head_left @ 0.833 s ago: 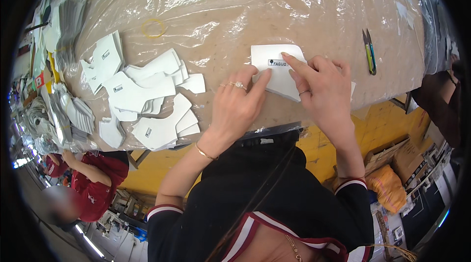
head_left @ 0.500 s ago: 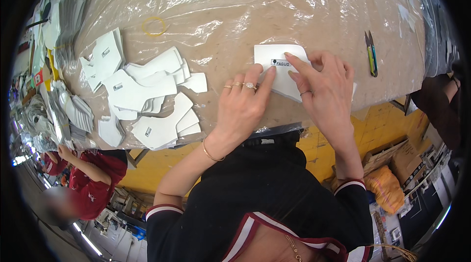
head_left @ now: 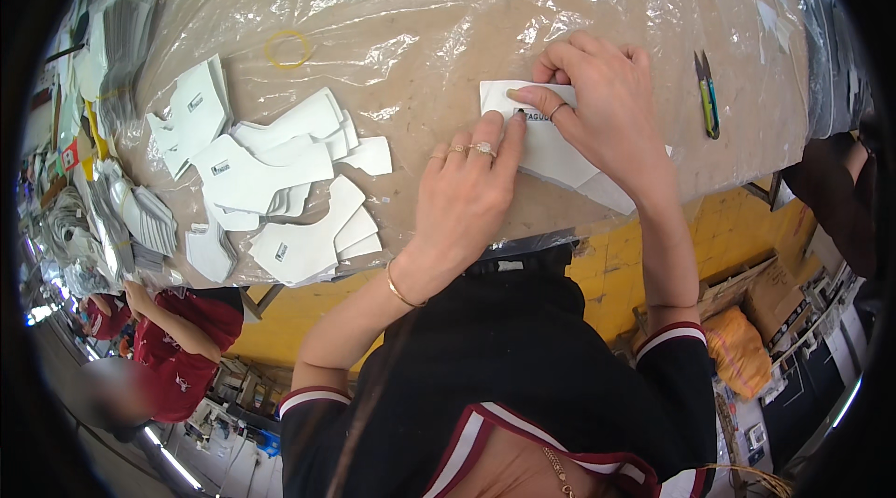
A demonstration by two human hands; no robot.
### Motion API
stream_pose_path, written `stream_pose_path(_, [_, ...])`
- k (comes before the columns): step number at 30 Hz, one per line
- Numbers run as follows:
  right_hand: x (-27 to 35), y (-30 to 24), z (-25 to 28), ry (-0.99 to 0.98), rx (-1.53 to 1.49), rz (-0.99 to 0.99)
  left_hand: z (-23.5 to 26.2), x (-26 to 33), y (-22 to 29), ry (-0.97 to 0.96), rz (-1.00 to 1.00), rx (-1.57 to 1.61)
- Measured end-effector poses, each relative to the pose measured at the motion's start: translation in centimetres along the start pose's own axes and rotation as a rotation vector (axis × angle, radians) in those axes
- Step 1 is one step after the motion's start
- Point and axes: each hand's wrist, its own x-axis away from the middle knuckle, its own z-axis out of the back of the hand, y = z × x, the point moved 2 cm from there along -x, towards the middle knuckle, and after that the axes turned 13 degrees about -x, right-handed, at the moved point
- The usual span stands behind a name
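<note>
"Where is your work?"

"The flat white cut-out piece (head_left: 560,159) lies under both your hands, on the brown table covered in clear plastic (head_left: 411,78)."

"And your fingers?"

"Your left hand (head_left: 469,190) has its fingers extended, the index tip at the left end of the small rectangular dark-lettered label (head_left: 536,115). Your right hand (head_left: 605,106) has its thumb just above the label, other fingers curled; whether they pinch anything, you can't tell."

"Which step?"

"You seem to be smoothing the label; next calls for a steady left index and even thumb pressure."
</note>
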Motion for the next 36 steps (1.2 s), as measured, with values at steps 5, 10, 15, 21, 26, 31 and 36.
stream_pose_path(5, [0.1, 0.1, -0.3, 0.058, -0.003, -0.015, 0.0, 0.1, 0.7, 0.033, -0.005, -0.124])
stream_pose_path(10, [0.1, 0.1, -0.3, 0.057, 0.008, -0.010, -0.3, 0.5, 0.2, 0.005, 0.064, 0.082])
stream_pose_path(15, [0.2, 0.4, -0.2, 0.031, -0.005, -0.020, -0.1, 0.8, -1.3, 0.128, 0.072, 0.115])
stream_pose_path(21, [0.1, 1.3, 0.9, 0.076, -0.277, -0.005, -0.2, 0.3, -1.6, 0.096, 0.014, -0.108])
stream_pose_path(26, [3.9, 0.3, 2.7, 0.055, 0.064, 0.008, -0.4, 0.5, -1.2, 0.113, 0.030, -0.145])
stream_pose_path(31, [6.0, -0.6, 0.9, 0.153, 0.229, 0.017, -0.8, 0.7, -1.2, 0.101, -0.024, -0.206])
stream_pose_path(36, [6.0, -1.0, 0.5, 0.070, 0.320, -0.021, -1.0, 0.7, -1.1, 0.021, -0.074, -0.294])
